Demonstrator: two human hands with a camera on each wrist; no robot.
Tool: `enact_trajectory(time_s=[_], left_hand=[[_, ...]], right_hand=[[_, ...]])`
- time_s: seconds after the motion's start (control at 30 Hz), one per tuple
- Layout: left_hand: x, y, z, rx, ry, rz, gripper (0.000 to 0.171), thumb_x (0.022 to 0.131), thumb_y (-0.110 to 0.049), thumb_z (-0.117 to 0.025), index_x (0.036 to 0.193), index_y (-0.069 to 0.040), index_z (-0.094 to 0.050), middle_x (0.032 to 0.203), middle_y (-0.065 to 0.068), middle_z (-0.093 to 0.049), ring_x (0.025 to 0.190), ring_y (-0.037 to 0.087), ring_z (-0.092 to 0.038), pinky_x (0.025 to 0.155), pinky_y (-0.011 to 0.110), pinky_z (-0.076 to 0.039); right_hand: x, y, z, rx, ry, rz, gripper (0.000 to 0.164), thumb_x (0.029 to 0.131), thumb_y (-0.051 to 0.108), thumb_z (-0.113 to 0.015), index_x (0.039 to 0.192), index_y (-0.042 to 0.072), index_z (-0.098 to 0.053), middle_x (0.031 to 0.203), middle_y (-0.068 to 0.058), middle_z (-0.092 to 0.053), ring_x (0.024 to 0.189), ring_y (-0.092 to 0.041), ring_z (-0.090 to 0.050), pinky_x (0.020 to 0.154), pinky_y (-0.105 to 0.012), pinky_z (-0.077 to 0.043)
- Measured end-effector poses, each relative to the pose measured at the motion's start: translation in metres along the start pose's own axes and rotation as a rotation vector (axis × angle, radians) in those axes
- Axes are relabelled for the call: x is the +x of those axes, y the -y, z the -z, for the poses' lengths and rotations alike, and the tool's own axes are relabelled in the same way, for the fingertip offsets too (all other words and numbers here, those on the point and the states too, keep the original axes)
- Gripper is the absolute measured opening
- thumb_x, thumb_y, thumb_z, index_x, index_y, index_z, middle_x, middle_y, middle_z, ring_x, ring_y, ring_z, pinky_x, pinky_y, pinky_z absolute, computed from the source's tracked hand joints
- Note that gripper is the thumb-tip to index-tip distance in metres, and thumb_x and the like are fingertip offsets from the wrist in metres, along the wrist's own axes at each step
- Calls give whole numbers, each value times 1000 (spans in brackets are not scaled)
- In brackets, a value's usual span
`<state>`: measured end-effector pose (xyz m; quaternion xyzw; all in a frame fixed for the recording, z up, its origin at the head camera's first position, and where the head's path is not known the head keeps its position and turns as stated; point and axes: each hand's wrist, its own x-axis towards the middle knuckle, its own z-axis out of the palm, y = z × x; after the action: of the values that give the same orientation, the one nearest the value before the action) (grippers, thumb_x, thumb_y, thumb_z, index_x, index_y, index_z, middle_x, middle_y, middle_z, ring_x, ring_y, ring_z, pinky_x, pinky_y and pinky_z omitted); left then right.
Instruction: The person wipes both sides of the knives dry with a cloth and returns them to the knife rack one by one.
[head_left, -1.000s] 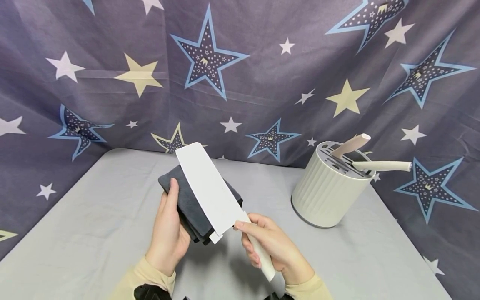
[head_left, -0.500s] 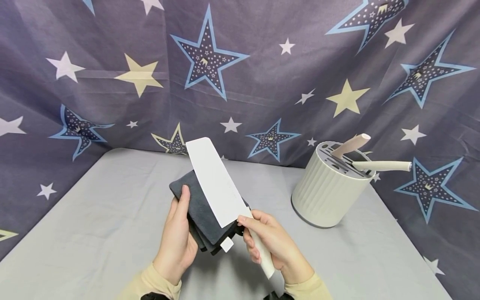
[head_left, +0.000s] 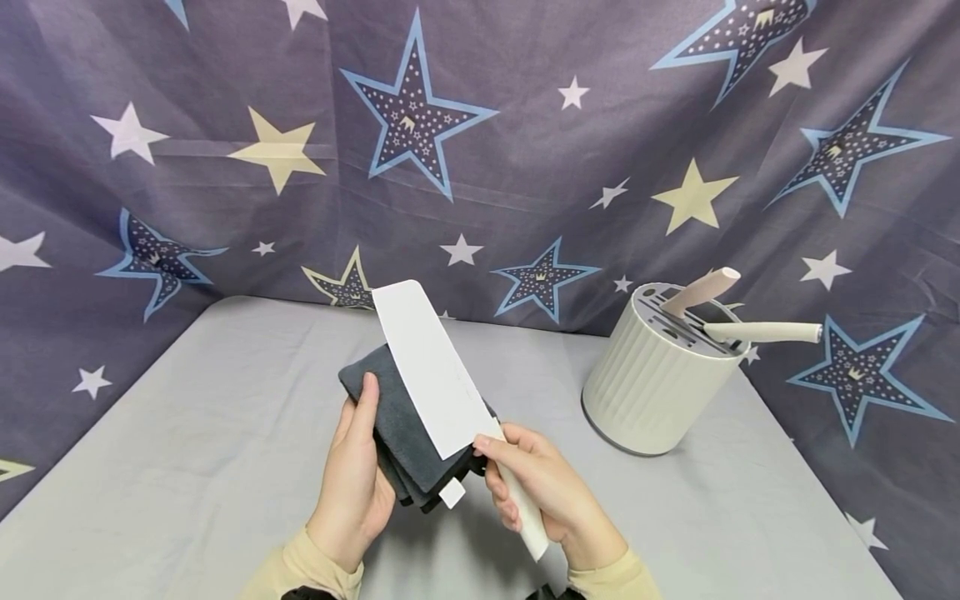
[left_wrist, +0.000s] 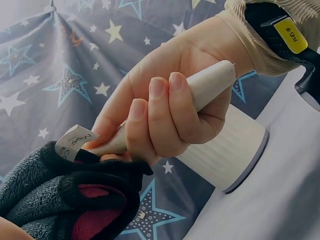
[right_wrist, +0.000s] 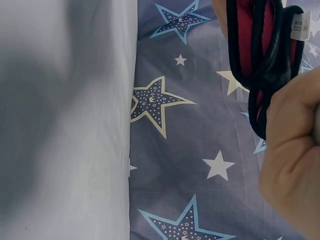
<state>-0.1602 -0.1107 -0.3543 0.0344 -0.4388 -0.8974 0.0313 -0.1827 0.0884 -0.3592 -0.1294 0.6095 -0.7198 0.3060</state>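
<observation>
My right hand (head_left: 543, 483) grips the pale handle of a white-bladed cleaver (head_left: 431, 367), its fingers curled round it in the left wrist view. The blade slants up and left, lying against a folded dark grey cloth (head_left: 405, 417). My left hand (head_left: 352, 479) holds that cloth at its left side, thumb on top and the other fingers mostly hidden beneath. A white tag (left_wrist: 75, 142) sticks out from the cloth's edge. Red inner layers show between the folds (right_wrist: 267, 30) in the right wrist view. Both hands are above the table.
A ribbed cream knife block (head_left: 660, 383) stands at the right of the grey-covered table (head_left: 187, 467). Two handles slant out of its slotted top, one pinkish (head_left: 701, 292) and one cream (head_left: 765, 332). A star-patterned curtain (head_left: 480, 150) hangs behind.
From one second ago to half a second ago, my left hand and the cloth moved right and slightly down, and the blade tip shifted right. Since then the blade has dropped slightly.
</observation>
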Motion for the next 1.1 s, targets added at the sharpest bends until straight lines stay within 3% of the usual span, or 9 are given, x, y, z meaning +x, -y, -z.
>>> enact_trajectory(time_s=[0.63, 0.93, 1.1], left_hand=[[4, -5, 7, 7, -90, 30, 47, 101, -57, -39, 140, -31, -36, 126, -6, -58, 115, 9, -58, 95, 30, -51], [10, -17, 15, -64, -119, 3, 49, 100, -56, -42, 141, -31, -36, 133, -6, -52, 121, 7, -54, 99, 25, -48], [14, -24, 21, -120, -143, -29, 49, 99, -55, -44, 140, -27, -38, 130, -8, -56, 118, 7, -56, 97, 24, -49]], right_hand=[[-5, -1, 12, -74, 54, -47, 20, 101, 27, -56, 98, 7, -52, 55, 7, -45, 37, -4, -42, 37, -21, -38], [-2, -1, 27, -116, 122, -70, 19, 100, 27, -57, 95, 9, -54, 55, 7, -47, 38, -3, -43, 37, -20, -39], [-1, -1, 34, -130, 160, -77, 20, 100, 25, -57, 96, 6, -52, 55, 6, -47, 38, -3, -43, 36, -20, -37]])
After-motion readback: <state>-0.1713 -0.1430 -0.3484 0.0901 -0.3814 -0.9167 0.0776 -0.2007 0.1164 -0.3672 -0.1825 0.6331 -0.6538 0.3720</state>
